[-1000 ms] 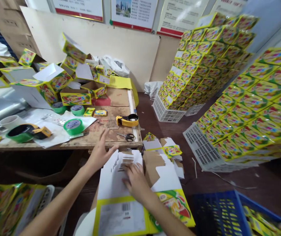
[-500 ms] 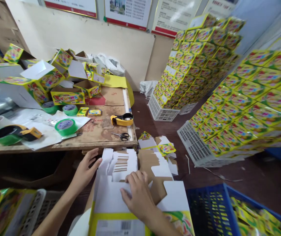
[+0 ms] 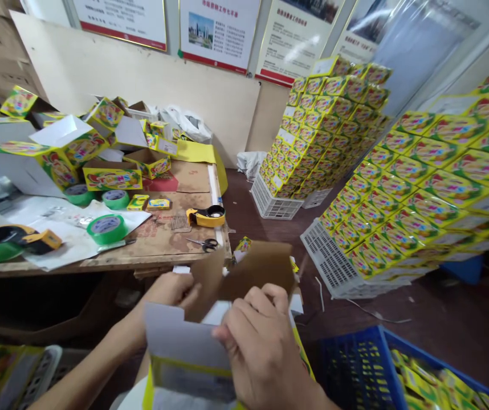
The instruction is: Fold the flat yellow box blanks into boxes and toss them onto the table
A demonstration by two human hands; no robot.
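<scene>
A printed cardboard box (image 3: 187, 339) stands up in front of me with its flaps raised, white and yellow outside and brown inside. My left hand (image 3: 170, 293) is closed at its far left flap, the fingertips partly hidden. My right hand (image 3: 261, 336) has its fingers curled over the box's right side, with the thumb against the near white flap. Behind the box, a little of the white flattened cartons (image 3: 181, 269) shows at the table edge; the box hides most of them.
On the worktable (image 3: 154, 230) at left are scissors (image 3: 208, 244), a yellow tape dispenser (image 3: 206, 216), green tape rolls (image 3: 106, 228) and several open display boxes (image 3: 114, 175). Stacked cartons (image 3: 313, 131) rise from white crates at right. A blue crate (image 3: 355, 364) of small packs stands at lower right.
The box that lay flat under my right hand is now raised and partly opened out. My left hand has moved in and closed on its flap. The camera view has shifted slightly.
</scene>
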